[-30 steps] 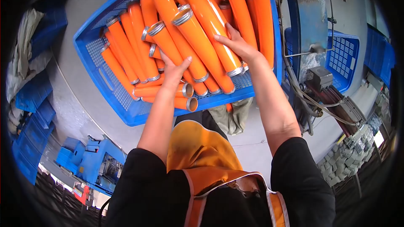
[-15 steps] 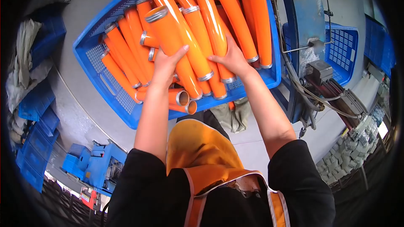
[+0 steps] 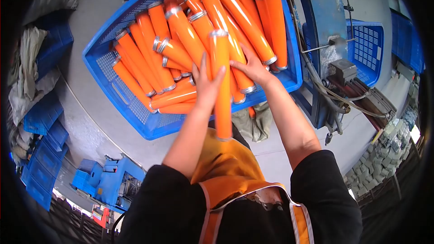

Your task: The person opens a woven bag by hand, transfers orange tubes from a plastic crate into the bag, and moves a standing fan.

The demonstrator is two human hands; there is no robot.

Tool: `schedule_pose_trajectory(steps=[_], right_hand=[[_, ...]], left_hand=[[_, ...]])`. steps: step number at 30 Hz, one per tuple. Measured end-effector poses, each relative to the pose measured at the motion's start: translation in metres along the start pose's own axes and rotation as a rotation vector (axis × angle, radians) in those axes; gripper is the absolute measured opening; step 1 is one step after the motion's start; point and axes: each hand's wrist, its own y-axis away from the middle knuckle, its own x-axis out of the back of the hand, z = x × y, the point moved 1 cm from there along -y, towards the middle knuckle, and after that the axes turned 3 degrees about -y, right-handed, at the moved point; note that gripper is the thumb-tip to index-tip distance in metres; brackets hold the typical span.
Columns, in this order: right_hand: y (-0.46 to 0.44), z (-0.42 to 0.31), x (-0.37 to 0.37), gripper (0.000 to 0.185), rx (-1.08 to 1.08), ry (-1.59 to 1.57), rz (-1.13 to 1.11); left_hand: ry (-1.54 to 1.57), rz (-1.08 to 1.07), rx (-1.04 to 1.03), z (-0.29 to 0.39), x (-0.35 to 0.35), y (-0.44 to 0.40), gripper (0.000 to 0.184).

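Head view. Front tube [image 3: 220, 99] stands out nearest the camera, long axis close to 12–6, metal band [image 3: 219, 32] at its 12 o'clock end. Its 6 o'clock end reaches past the rim of the crate [image 3: 158, 133] and overlaps the apron [image 3: 230, 165] in the picture.

Left hand [image 3: 208, 81] comes up from 7 o'clock. Thumb lies against the front tube; fingers point toward 12, spread from the thumb, by the tubes behind. How firm the hold is, cannot tell.

Right hand [image 3: 254, 68] comes in from 5 o'clock, thumb and fingers apart in a loose V about the rear tube [image 3: 218, 16], which slants 11 to 5 among the pile. Fingertips partly hidden; cannot tell if they press.

Crate: large, blue, mesh-sided, at 12 o'clock of the view. Pile [image 3: 155, 49] inside is orange, glossy, banded with metal; most lean 11 to 5, with a few lying flatter near the crate's 7 o'clock side.

Surroundings: blue metal frame [image 3: 332, 22] between 1 and 2 o'clock, just beside the crate. Small crate [image 3: 370, 54] at 2, past the frame. Grey heap [image 3: 375, 167] at 4. Blue machine [image 3: 110, 183] at 8. Crumpled cloth [image 3: 254, 129] below the crate's 5 o'clock rim.
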Motion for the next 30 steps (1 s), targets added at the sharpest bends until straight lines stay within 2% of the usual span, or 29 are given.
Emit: schedule_pose_trajectory(steps=[1,3,5,7,8,11,12,13,15,16,17,18,21,22,23,25,26,27,28,29,30], right_hand=[[0.004,-0.002,0.002,0.086,0.010,0.116,0.004],[0.012,-0.012,0.008,0.086,-0.048,0.125,-0.018],[0.010,-0.012,0.014,0.086,-0.092,-0.027,-0.127],[0.005,-0.007,0.006,0.085,-0.046,-0.024,-0.091],[0.003,-0.003,0.002,0.085,0.010,-0.018,-0.058],[0.006,0.016,0.007,0.086,-0.013,-0.057,-0.056],[0.009,0.028,0.012,0.085,0.058,0.058,-0.073],[0.019,0.021,0.014,0.085,0.045,0.058,-0.070],[0.033,-0.008,0.023,0.084,-0.036,0.075,-0.158],[0.031,-0.002,0.021,0.083,-0.026,0.134,-0.143],[0.029,-0.005,0.019,0.083,-0.028,0.136,-0.145],[0.025,-0.008,0.015,0.083,-0.091,0.034,-0.108],[0.017,-0.002,0.000,0.083,-0.193,-0.128,-0.025],[0.019,0.003,-0.006,0.085,-0.113,0.051,0.050],[0.018,0.007,-0.006,0.086,-0.025,0.237,0.125],[0.023,0.014,-0.002,0.089,0.010,0.237,0.111],[0.027,0.017,0.001,0.090,0.016,0.286,0.060],[0.027,0.018,0.004,0.091,0.026,0.334,0.012],[0.021,0.011,0.008,0.091,0.029,0.334,0.012],[0.012,0.001,0.014,0.087,-0.035,0.135,-0.141],[0.008,-0.005,0.016,0.084,-0.102,-0.074,-0.288]], left_hand=[[0.001,0.000,-0.004,-0.012,-0.005,0.011,0.091],[-0.068,0.242,-0.226,-0.031,-0.011,0.034,0.091],[-0.103,0.268,-0.249,-0.031,-0.010,0.035,0.093],[0.689,0.000,-0.051,-0.031,-0.015,0.028,0.088],[0.437,0.001,-0.059,-0.036,-0.018,0.021,0.084],[0.392,0.089,-0.085,-0.026,-0.026,0.001,0.081],[0.584,0.143,0.044,-0.018,-0.027,-0.007,0.083],[0.584,0.136,0.056,-0.015,-0.024,-0.020,0.083],[0.350,0.342,-0.004,-0.014,-0.014,-0.046,0.090],[0.359,0.345,-0.001,-0.013,-0.015,-0.041,0.090],[0.255,0.291,-0.048,-0.013,-0.014,-0.031,0.100],[0.143,0.234,-0.099,-0.013,-0.011,-0.020,0.109],[-0.038,0.117,-0.185,-0.030,-0.031,0.022,0.113],[-0.045,0.153,-0.221,-0.028,-0.033,0.022,0.105],[-0.042,0.153,-0.227,-0.027,-0.034,0.015,0.105],[0.356,0.136,-0.047,-0.022,-0.030,0.003,0.111],[0.487,0.062,0.009,-0.016,-0.023,0.001,0.104],[0.487,0.062,0.011,-0.018,-0.016,-0.001,0.104],[0.622,0.043,0.128,-0.022,-0.009,-0.006,0.101],[0.752,0.023,0.246,-0.026,-0.002,-0.011,0.098],[0.745,-0.082,0.154,-0.042,0.000,-0.019,0.091]])
